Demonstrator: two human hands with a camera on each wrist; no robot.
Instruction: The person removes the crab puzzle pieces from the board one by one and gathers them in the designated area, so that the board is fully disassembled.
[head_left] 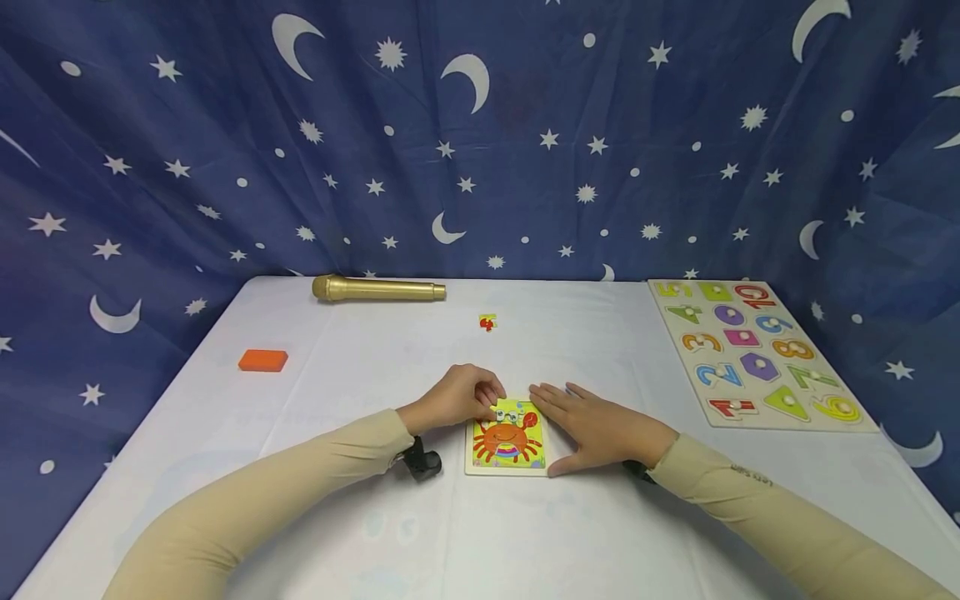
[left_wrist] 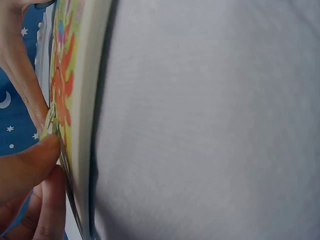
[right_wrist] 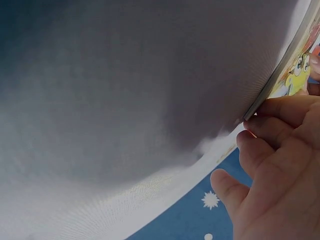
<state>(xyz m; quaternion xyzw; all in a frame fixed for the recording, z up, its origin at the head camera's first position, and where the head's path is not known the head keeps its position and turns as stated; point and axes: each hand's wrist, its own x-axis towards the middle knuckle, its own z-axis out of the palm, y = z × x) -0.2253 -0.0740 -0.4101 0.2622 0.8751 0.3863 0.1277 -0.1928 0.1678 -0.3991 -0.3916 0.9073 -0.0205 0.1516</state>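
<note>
A crab jigsaw puzzle (head_left: 507, 442) in a light wooden tray lies flat before me. My left hand (head_left: 457, 395) is at its upper left corner, pinching a yellow puzzle piece with the crab's eyes (head_left: 507, 413) between thumb and fingers. In the left wrist view that piece (left_wrist: 50, 122) stands tilted over the picture. My right hand (head_left: 596, 425) rests along the tray's right edge, fingers extended and thumb near the lower corner. In the right wrist view its fingertips touch the tray's rim (right_wrist: 267, 92). A loose puzzle piece with a red claw (head_left: 487, 322) lies beyond the tray.
A gold microphone (head_left: 378, 289) lies at the table's back edge, an orange block (head_left: 263, 360) at the left. On the right is a wooden board of numbers and shapes (head_left: 765, 358). A blue curtain (head_left: 525, 150) with moons and stars hangs behind the white table (head_left: 360, 533).
</note>
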